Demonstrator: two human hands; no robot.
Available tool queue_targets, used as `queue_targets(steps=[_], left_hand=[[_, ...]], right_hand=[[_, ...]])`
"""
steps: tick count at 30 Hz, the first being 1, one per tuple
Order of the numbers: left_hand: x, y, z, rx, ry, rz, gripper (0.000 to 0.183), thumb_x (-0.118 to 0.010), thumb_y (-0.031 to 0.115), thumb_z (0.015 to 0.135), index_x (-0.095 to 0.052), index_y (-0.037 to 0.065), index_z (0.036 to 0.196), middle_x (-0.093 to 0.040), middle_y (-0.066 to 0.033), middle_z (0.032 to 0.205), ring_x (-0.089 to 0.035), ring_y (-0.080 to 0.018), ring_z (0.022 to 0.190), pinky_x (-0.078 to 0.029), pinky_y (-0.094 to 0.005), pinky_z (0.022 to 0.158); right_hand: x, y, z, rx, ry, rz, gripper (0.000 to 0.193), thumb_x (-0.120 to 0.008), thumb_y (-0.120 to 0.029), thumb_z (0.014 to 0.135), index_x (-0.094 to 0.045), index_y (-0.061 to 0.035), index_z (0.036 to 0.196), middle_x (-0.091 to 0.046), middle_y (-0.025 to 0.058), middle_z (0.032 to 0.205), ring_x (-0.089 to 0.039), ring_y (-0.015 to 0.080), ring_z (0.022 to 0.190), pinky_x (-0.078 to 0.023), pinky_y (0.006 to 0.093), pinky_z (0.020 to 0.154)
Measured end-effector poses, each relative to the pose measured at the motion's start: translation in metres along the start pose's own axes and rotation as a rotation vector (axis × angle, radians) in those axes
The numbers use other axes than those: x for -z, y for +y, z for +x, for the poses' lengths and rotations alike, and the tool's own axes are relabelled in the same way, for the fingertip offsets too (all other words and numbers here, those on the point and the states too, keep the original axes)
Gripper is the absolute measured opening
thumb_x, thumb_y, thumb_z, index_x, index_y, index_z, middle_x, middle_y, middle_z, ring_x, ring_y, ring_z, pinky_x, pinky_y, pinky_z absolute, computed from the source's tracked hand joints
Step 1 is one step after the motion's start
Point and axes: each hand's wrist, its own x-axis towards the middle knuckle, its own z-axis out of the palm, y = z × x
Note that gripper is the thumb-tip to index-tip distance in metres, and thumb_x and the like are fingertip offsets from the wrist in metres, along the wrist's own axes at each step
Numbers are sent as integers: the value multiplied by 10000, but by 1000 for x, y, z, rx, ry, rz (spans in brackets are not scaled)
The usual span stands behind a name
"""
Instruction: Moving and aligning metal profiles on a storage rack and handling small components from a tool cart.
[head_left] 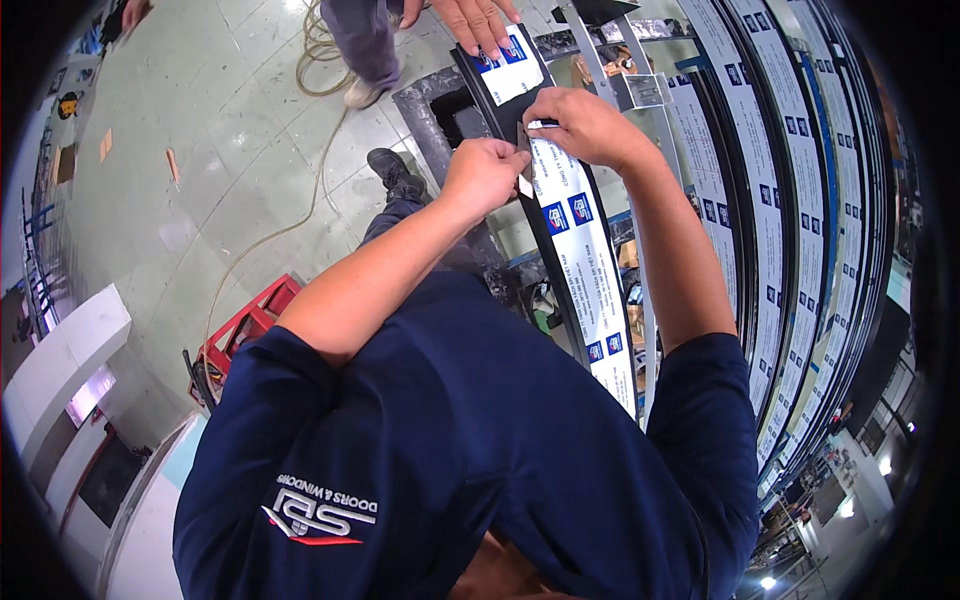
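A long black profile (563, 265), covered in white protective film (580, 255) with blue marks, runs lengthwise in front of me. Part of its black surface (518, 112) shows bare between two stretches of film. My left hand (482, 175) is closed in a pinch at the profile's left edge; a small white flap (525, 187) sticks out just below its fingertips. My right hand (583, 127) is closed above the bare part, on a small slim thing with a white and dark end (543, 124), its kind unclear. Another person's hand (478, 22) lies flat on the far film.
Several film-covered profiles (735, 130) stand in a rack at right. Below the work is a dark metal frame (430, 110). A hose (275, 235) crosses the tiled floor, with a red crate (255, 315) at left. The other person's leg (365, 45) is at the far side.
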Motion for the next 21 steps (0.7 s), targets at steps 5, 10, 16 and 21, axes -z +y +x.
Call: queue_targets(steps=[5, 10, 16, 21], left_hand=[[-6, -4, 8, -99, 34, 85, 253, -696, 206, 971, -740, -6, 842, -678, -20, 686, -590, -70, 545, -471, -241, 510], [-6, -2, 7, -21, -5, 19, 237, -689, 196, 972, -748, -10, 870, -687, -24, 703, -602, -80, 555, -483, -247, 529], [-12, 7, 5, -3, -55, -48, 221, -684, 180, 978, -750, -19, 907, -703, -38, 750, -619, -92, 598, -519, -252, 563], [-22, 11, 10, 19, -88, -119, 217, -686, 169, 982, -743, -26, 907, -707, -53, 790, -625, -110, 621, -529, -256, 576]], right_hand=[[0, 2, -1, -28, 6, 14, 206, -729, -161, 847, -736, -33, 1008, -695, 166, 993, -660, 375, 983, -520, 450, 857], [0, 1, 0, -25, 24, 22, 159, -701, -121, 863, -709, -8, 974, -675, 163, 937, -654, 370, 925, -512, 437, 834], [4, 4, -1, -3, 57, 35, 158, -700, -130, 874, -705, -8, 975, -676, 167, 939, -650, 377, 923, -510, 433, 828], [10, 9, -1, -79, 52, 91, 182, -720, -152, 868, -727, -25, 997, -703, 184, 988, -663, 378, 956, -517, 437, 859]])
